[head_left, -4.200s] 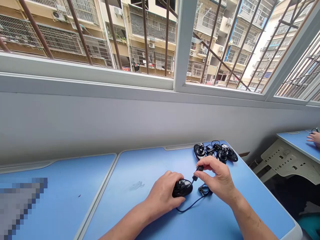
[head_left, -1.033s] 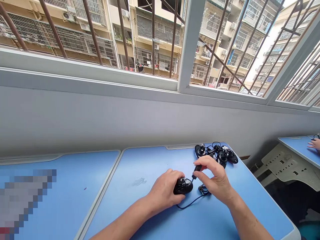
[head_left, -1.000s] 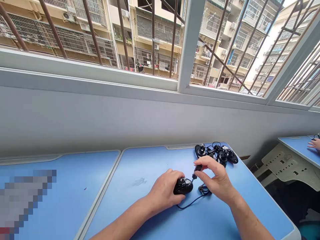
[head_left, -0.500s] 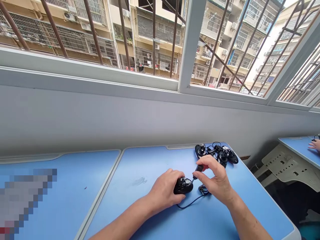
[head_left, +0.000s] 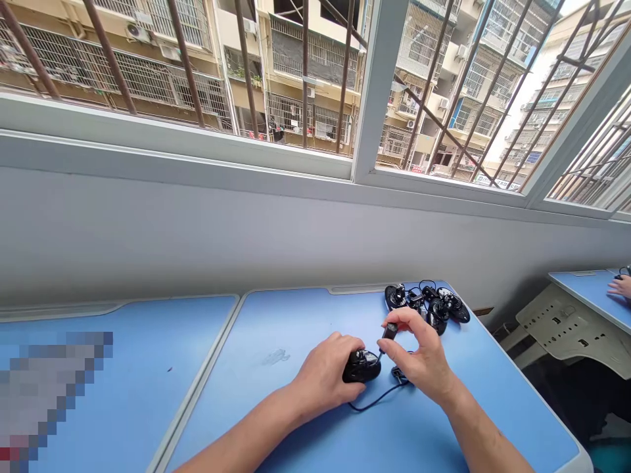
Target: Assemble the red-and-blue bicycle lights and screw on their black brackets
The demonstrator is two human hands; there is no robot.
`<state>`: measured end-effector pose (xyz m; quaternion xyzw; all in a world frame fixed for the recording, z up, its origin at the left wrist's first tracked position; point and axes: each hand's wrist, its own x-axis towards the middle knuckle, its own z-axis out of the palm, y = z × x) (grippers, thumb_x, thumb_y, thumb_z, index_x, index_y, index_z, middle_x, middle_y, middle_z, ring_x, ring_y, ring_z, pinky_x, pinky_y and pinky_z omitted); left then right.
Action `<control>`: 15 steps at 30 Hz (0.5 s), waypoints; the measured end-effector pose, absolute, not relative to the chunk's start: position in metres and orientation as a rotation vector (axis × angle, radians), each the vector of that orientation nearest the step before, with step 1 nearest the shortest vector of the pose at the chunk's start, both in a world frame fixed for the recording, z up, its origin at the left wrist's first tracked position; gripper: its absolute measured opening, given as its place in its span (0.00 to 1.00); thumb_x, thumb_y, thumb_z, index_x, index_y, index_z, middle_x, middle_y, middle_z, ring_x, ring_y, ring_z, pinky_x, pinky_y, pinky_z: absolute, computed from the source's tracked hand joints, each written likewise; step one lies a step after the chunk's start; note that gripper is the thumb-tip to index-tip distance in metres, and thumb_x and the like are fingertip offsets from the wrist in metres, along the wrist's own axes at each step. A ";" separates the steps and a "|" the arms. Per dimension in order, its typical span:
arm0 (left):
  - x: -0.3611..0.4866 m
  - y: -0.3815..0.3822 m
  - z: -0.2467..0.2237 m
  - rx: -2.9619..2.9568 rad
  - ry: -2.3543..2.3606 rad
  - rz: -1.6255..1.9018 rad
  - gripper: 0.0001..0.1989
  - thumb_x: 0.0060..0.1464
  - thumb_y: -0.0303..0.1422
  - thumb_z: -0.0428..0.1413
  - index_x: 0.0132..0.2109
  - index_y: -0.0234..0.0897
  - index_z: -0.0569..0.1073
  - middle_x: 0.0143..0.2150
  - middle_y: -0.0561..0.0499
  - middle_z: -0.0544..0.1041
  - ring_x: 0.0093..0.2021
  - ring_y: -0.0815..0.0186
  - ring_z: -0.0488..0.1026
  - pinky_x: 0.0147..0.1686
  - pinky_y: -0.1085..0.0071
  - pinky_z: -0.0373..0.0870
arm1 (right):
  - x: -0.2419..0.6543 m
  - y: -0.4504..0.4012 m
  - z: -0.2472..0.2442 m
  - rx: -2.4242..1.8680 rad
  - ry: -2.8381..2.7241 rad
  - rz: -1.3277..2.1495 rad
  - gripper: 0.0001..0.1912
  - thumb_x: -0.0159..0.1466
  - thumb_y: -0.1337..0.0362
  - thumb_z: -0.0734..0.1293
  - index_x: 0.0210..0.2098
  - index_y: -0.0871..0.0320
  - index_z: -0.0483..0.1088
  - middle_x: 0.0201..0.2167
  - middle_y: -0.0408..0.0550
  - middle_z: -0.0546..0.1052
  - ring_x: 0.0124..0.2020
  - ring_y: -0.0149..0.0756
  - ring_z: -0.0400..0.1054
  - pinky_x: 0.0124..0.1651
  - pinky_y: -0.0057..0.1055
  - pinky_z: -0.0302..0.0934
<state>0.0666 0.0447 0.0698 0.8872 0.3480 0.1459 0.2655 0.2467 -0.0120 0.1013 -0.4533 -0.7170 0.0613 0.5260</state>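
A glossy black computer mouse (head_left: pixel 363 366) rests on the blue desk (head_left: pixel 296 315), with my left hand (head_left: pixel 331 369) wrapped round its left side. Between the thumb and fingertips of my right hand (head_left: pixel 419 351) is a small black plug (head_left: pixel 390 331), held just above and to the right of the mouse. A short piece of cable runs down from the plug to the mouse's right end. More black cable (head_left: pixel 377 402) curves over the desk in front of the mouse to a small bundle (head_left: pixel 398 375) beneath my right hand.
Several black mice with coiled cables (head_left: pixel 436 305) lie at the desk's back right. A second blue desk (head_left: pixel 123 368) adjoins on the left. Another person's hand (head_left: pixel 621 286) shows at a desk on the far right. Behind are a wall (head_left: pixel 246 236) and barred windows.
My right hand has shifted slightly, and the plug in its fingertips has tilted more upright and shows more. My left hand and the mouse have not moved.
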 end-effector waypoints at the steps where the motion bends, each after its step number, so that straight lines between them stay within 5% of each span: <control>1: 0.067 0.045 0.070 2.394 0.939 0.395 0.15 0.39 0.29 0.56 0.39 0.41 0.70 0.36 0.52 0.77 0.39 0.57 0.68 0.33 0.69 0.62 | 0.246 -0.011 0.101 -1.068 -1.723 0.086 0.08 0.61 0.66 0.68 0.40 0.53 0.68 0.32 0.44 0.73 0.32 0.34 0.66 0.35 0.32 0.65; 5: 0.067 0.045 0.070 2.402 0.943 0.401 0.15 0.39 0.29 0.56 0.40 0.40 0.70 0.37 0.52 0.77 0.39 0.57 0.68 0.34 0.68 0.62 | 0.250 -0.012 0.103 -1.060 -1.710 0.064 0.09 0.61 0.67 0.68 0.42 0.52 0.69 0.32 0.43 0.73 0.31 0.33 0.66 0.34 0.31 0.65; 11: 0.067 0.045 0.072 2.386 0.948 0.381 0.16 0.40 0.29 0.56 0.40 0.40 0.70 0.38 0.52 0.77 0.40 0.57 0.68 0.34 0.68 0.62 | 0.258 -0.016 0.110 -1.070 -1.685 0.508 0.15 0.62 0.71 0.65 0.47 0.51 0.67 0.39 0.45 0.78 0.39 0.34 0.72 0.42 0.33 0.70; 15: 0.067 0.046 0.071 2.385 0.948 0.386 0.17 0.39 0.29 0.57 0.41 0.40 0.71 0.39 0.52 0.77 0.40 0.57 0.68 0.35 0.68 0.63 | 0.253 -0.014 0.106 -1.051 -1.716 0.397 0.12 0.62 0.71 0.64 0.44 0.53 0.68 0.38 0.46 0.76 0.40 0.35 0.71 0.41 0.33 0.69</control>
